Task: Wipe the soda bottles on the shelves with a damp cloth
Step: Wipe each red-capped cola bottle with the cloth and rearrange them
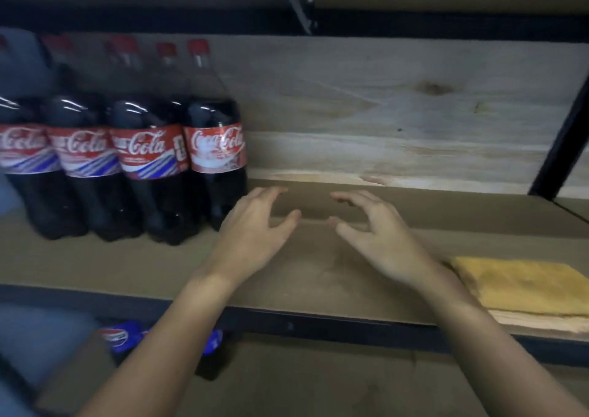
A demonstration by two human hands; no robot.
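Note:
Several dark cola bottles with red labels and red caps stand in a row at the left of the shelf [95, 263]; the rightmost bottle [216, 161] is nearest my hands. My left hand [255, 235] hovers just right of that bottle, fingers loosely spread, holding nothing. My right hand [376, 235] hovers beside it over the bare board, fingers slightly curved, also empty. A folded yellow cloth [516, 286] lies on the shelf at the right, next to my right forearm.
A pale wooden back panel [398, 114] closes the shelf behind. A black metal upright [557, 142] stands at the right. The black front rail [318, 324] runs under my forearms. Blue-labelled bottles [121, 337] sit on the lower shelf at the left.

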